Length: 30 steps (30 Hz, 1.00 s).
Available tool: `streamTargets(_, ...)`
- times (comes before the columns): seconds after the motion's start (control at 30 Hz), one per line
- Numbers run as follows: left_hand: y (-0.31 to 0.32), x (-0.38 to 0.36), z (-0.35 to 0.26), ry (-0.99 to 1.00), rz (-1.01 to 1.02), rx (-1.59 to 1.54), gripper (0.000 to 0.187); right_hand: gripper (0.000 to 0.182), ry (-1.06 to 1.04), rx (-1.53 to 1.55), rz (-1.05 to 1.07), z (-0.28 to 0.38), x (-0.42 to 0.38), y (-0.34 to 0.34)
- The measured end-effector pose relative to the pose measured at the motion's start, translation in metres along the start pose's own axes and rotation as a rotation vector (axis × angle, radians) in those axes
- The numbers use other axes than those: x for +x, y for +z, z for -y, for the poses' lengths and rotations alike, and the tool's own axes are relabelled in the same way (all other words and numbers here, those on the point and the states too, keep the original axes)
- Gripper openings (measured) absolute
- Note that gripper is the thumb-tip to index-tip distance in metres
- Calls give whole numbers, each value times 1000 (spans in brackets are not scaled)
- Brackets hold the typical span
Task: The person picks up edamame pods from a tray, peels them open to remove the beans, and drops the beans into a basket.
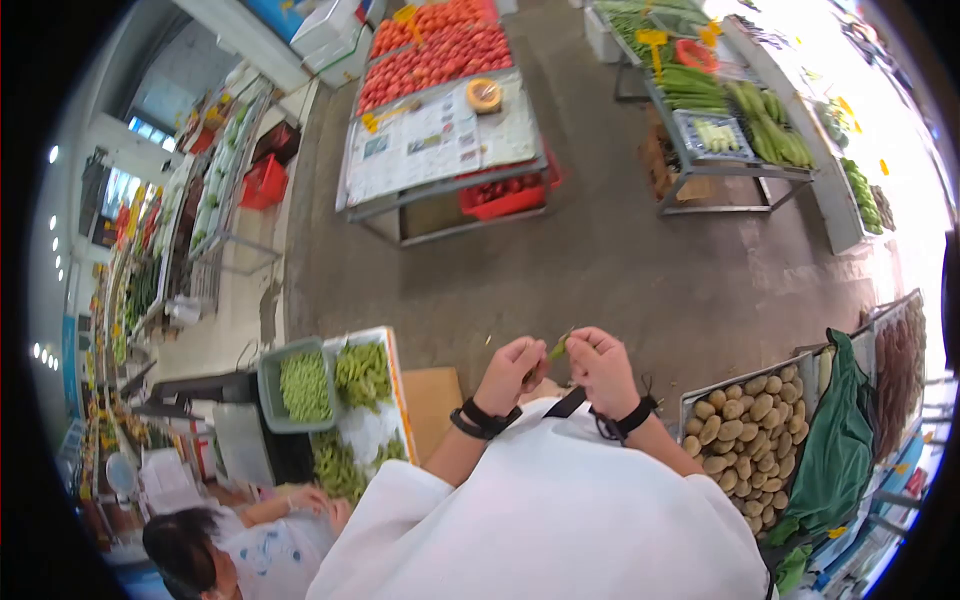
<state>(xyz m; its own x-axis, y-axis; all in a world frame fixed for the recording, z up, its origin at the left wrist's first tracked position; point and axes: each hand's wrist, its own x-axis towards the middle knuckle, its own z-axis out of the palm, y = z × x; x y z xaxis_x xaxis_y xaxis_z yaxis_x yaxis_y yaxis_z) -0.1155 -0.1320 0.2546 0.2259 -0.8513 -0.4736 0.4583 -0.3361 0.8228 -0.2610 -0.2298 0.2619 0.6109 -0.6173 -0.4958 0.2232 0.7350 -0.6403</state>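
In front of my white shirt, my left hand and my right hand meet with pinched fingers. Between the fingertips is a small green bean pod, held at both ends. Something dark green also shows under my left fingers, too small to make out. To the left, a grey-green tub holds shelled green beans. Whole green pods lie beside it on a white board, with another heap of pods nearer to me.
At the lower left sits another person, hands at the pods. Potatoes fill a bin on my right, beside a green cloth. Ahead stand a tomato table with newspaper and a vegetable stand. A cardboard piece is near my left forearm.
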Motion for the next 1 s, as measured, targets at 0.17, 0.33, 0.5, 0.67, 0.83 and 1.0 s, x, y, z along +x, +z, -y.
streamTargets(0.17, 50, 22, -11, 178, 22, 295, 11, 8, -159, -244, -68, 18, -3, -33)
streamTargets(0.33, 64, 37, -9, 152, 31, 228, 7, 12, -62, -113, -18, 31, -6, -51)
streamTargets(0.5, 75, 43, -25, 146, 136, 397, 9, 14, -80, -142, -21, 41, -8, -61)
streamTargets(0.67, 77, 49, -26, 154, 174, 310, 10, 13, -67, -113, 17, 46, -7, -66)
streamTargets(0.83, 73, 51, -25, 132, 200, 232, 9, 6, -5, 54, 48, 44, -3, -64)
streamTargets(1.0, 79, 47, -19, 121, 159, 73, 5, 2, 25, 136, 59, 45, 1, -59)
